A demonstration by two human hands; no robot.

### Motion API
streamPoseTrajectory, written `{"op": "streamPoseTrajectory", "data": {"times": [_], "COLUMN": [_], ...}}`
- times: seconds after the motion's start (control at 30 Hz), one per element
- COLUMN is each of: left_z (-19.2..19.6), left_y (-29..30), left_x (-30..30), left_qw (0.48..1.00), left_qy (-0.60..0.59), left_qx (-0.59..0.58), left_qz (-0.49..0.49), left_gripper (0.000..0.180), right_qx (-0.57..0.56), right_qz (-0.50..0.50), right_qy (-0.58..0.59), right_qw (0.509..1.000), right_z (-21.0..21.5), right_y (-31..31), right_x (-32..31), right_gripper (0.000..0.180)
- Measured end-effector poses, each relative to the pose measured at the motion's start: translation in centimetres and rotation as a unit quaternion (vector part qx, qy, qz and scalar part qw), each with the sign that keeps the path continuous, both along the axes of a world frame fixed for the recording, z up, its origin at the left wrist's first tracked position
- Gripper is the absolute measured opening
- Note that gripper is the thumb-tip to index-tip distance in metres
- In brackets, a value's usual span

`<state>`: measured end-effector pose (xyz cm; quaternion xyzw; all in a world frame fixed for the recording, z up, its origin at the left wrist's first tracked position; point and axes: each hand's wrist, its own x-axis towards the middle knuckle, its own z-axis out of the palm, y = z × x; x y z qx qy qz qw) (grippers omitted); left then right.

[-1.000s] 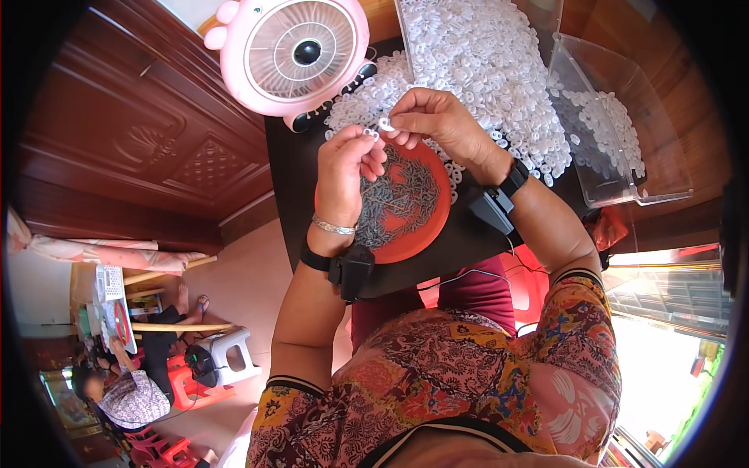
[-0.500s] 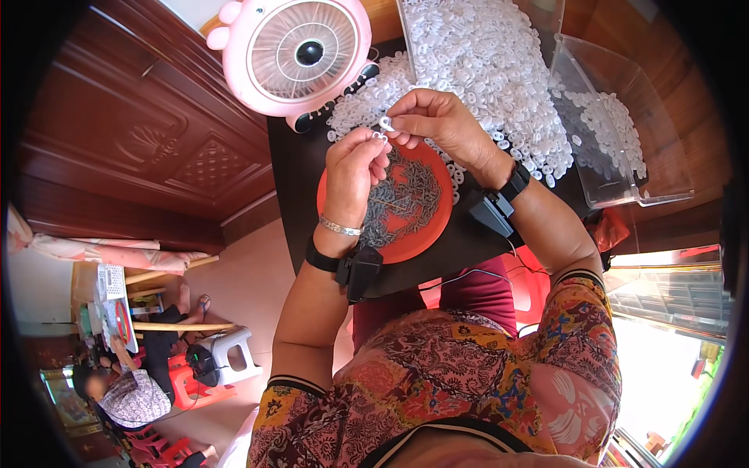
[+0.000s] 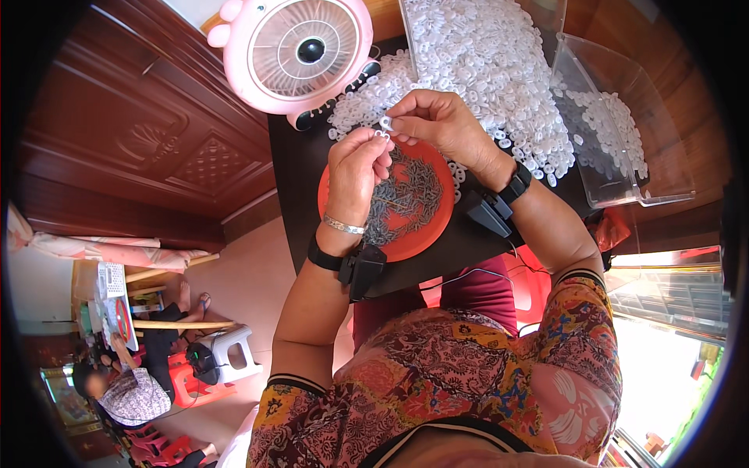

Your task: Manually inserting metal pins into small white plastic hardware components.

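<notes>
Now small white ring [image 3: 385, 122] being pinched by right hand [image 3: 437, 125] above orange plate [image 3: 445, 222]; left hand [image 3: 355, 168], raised closer since, being closed on tiny part, unclear.

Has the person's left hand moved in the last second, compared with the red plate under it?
Yes. The left hand has risen from over the red plate toward its far rim, meeting the right hand.

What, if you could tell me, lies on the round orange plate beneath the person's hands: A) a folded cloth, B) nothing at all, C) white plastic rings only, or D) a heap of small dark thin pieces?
D: the orange plate carries a heap of small dark pieces, while the white rings are piled beyond it on the table, and the left hand and right hand meet above the plate.
</notes>
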<state>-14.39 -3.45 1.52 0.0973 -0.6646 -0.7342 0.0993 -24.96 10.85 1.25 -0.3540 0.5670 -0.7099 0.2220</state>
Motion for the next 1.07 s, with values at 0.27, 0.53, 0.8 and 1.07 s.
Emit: {"op": "streamPoseTrajectory", "data": {"times": [0.27,0.53,0.8,1.07], "left_z": [0.1,-0.1,-0.1,-0.4], "left_y": [0.1,0.1,-0.2,-0.1], "left_x": [0.2,0.0,-0.2,-0.1], "left_qw": [1.000,0.999,0.996,0.998], "left_qy": [0.004,0.000,-0.009,-0.011], "left_qx": [0.008,0.051,0.085,0.057], "left_qz": [0.010,0.017,-0.007,-0.016], "left_gripper": [0.020,0.020,0.026,0.030], "right_qx": [0.024,0.048,0.106,0.140], "right_qz": [0.003,-0.049,-0.030,-0.133], "right_qy": [0.036,0.146,0.227,0.449], "right_qw": [0.999,0.987,0.968,0.872], "right_z": [0.3,0.6,0.8,0.8], "right_y": [-0.3,-0.5,-0.1,-0.5], "right_x": [0.7,1.8,1.6,2.5], "right_gripper": [0.016,0.022,0.026,0.034]}}
